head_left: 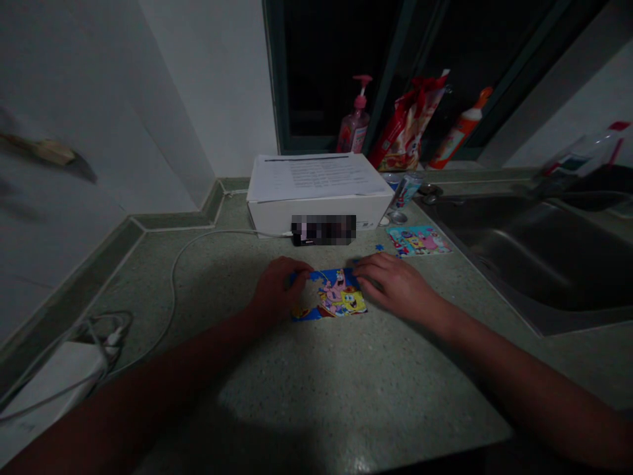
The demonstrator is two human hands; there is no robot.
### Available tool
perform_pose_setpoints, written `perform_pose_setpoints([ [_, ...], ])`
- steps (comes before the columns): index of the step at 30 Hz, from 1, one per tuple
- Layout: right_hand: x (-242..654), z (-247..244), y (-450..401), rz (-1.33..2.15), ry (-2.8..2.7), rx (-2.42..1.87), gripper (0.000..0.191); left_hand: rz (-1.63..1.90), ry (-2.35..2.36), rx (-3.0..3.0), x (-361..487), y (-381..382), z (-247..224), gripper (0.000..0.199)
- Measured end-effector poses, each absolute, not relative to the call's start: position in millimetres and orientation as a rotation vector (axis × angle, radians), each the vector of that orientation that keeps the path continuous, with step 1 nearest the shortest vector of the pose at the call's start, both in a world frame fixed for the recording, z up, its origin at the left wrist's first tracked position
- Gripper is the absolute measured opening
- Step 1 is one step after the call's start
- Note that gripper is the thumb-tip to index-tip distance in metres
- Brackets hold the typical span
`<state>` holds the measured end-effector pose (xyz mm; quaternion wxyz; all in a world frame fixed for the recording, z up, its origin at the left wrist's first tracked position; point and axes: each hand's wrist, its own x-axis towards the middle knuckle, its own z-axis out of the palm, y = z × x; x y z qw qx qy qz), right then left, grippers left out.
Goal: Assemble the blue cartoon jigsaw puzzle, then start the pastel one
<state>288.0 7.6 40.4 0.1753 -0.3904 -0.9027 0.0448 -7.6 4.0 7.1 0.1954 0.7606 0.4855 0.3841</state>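
A small cartoon jigsaw puzzle [341,300] lies flat on the counter, partly assembled, with a counter-coloured gap in its left half. At its upper left edge is my left hand [279,290], thumb and forefinger bent close together; what sits between them is hidden. My right hand [390,280] rests at the upper right corner, its fingers stretched along the edge and the thumb apart from them. Just beyond it a loose blue puzzle piece [379,247] lies on the counter. Further right is a second cartoon picture [419,240], light blue with pink and yellow figures.
Behind the puzzle, a phone [324,231] on a cable leans against a white box [316,188]. A metal sink [554,251] is at right. A pump bottle [354,125], a red bag [410,125] and an orange bottle [457,135] stand by the window. A white power strip [54,376] lies left.
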Motion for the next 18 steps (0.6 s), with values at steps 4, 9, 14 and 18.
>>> perform_pose_setpoints([
  [4,302,51,13,0.088,-2.52,-1.269,0.027,1.077,1.383,2.127,-8,4,8,0.016],
  [9,321,55,22,0.172,-2.522,-1.412,0.022,1.098,1.365,2.148,-9,4,7,0.017],
  [14,333,47,27,0.326,-2.632,-1.489,0.019,1.135,1.392,2.079,-11,5,7,0.019],
  [18,338,50,26,0.511,-2.616,-1.477,0.013,1.155,1.425,2.013,-11,6,6,0.019],
])
